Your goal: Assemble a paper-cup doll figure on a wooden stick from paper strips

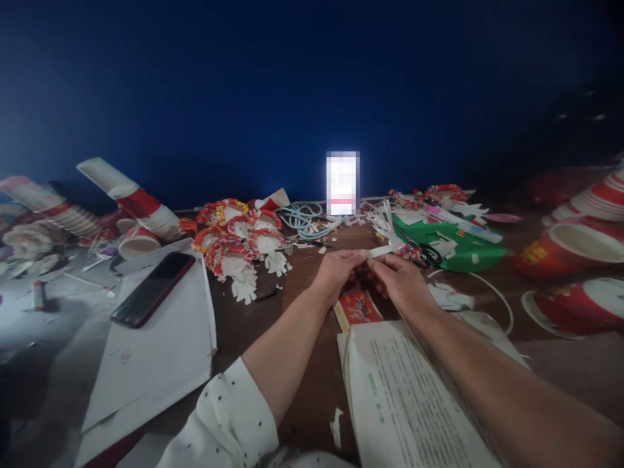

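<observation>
Between my two hands, near the middle of the table, a narrow white paper strip (381,251) is pinched. My left hand (338,270) grips its left end with thumb and forefinger. My right hand (397,276) holds it a little further right, fingers curled and partly hidden. Just below the hands lies a red and yellow printed piece (359,308), flat on the table. A thick stack of printed pages (404,383) rests under my right forearm. More white strips (389,224) stick up right behind my right hand.
Left, a dark phone (153,289) lies on white paper sheets (160,344). Red and white paper crafts (238,237) are piled behind. Stacked paper cups (141,205) lean at left; red cups (568,250) lie at right. A green sheet (468,250), scissors (431,253) and a light-blue cable (305,221) sit further back.
</observation>
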### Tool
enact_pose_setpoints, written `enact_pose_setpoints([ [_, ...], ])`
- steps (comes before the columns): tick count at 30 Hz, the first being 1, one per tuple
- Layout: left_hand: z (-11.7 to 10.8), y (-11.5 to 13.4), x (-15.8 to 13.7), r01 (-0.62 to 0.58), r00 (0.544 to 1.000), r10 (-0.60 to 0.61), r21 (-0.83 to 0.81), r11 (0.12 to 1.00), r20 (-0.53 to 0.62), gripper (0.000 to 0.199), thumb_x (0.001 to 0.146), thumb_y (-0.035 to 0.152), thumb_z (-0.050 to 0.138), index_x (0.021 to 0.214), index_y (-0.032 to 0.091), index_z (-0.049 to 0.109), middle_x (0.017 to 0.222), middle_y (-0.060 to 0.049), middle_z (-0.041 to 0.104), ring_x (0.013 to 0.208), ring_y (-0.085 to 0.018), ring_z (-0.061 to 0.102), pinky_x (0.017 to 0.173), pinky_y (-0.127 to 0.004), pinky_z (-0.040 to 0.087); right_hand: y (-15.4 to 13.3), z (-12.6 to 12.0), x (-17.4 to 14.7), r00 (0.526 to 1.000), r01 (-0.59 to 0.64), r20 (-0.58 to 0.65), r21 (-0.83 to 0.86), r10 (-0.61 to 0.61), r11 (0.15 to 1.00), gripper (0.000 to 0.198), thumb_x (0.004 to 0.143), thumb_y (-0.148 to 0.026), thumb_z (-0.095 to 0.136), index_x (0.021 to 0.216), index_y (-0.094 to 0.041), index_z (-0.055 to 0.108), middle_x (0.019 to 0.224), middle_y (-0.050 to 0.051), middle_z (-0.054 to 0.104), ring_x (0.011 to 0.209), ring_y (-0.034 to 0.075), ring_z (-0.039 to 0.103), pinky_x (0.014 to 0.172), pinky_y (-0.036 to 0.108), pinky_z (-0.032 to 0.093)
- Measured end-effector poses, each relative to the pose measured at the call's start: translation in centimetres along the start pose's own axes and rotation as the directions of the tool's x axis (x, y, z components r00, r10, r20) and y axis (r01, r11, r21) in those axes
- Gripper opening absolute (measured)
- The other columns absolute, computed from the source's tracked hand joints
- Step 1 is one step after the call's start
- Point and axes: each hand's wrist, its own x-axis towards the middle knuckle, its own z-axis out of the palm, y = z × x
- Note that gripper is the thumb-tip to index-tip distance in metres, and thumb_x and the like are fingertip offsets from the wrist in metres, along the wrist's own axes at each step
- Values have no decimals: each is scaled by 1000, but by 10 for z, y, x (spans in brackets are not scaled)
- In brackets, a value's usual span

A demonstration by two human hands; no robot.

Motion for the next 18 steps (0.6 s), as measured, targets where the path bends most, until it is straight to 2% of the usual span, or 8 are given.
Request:
enact_pose_setpoints([
  [6, -3, -2, -2, 2, 995, 2, -44, 999, 103, 39, 67, 47, 85, 75, 11, 72, 53, 4, 52, 45, -2, 34, 45, -19, 22, 2, -1, 4, 1000, 26, -17, 43, -25, 999, 29, 74, -49, 71, 67, -22, 62, 54, -3, 55, 44, 11, 44, 40, 26, 31],
  [9, -4, -1, -3, 22, 990, -13, -68, 997, 141, 40, 65, 43, 87, 83, 11, 73, 54, 4, 53, 45, -2, 36, 45, -18, 23, 1, -1, 3, 999, 37, -20, 51, -36, 998, 27, 75, -47, 70, 68, -22, 63, 55, -3, 55, 45, 11, 45, 40, 25, 31],
  [12, -4, 1, -3, 36, 992, -30, -51, 998, 119, 39, 64, 37, 88, 88, 10, 74, 54, 4, 54, 44, -2, 37, 45, -17, 24, -1, -1, 1, 999, 27, -26, 48, -26, 998, 25, 76, -45, 69, 68, -22, 63, 56, -3, 56, 45, 10, 46, 41, 25, 32],
  [18, -1, 0, -2, 27, 999, -26, -61, 998, 32, 32, 67, 31, 86, 86, 9, 74, 51, 4, 54, 41, -2, 38, 43, -18, 23, -1, 0, 0, 999, 46, -12, 27, -46, 999, 28, 76, -48, 70, 69, -21, 64, 58, -2, 58, 45, 11, 46, 41, 25, 33],
])
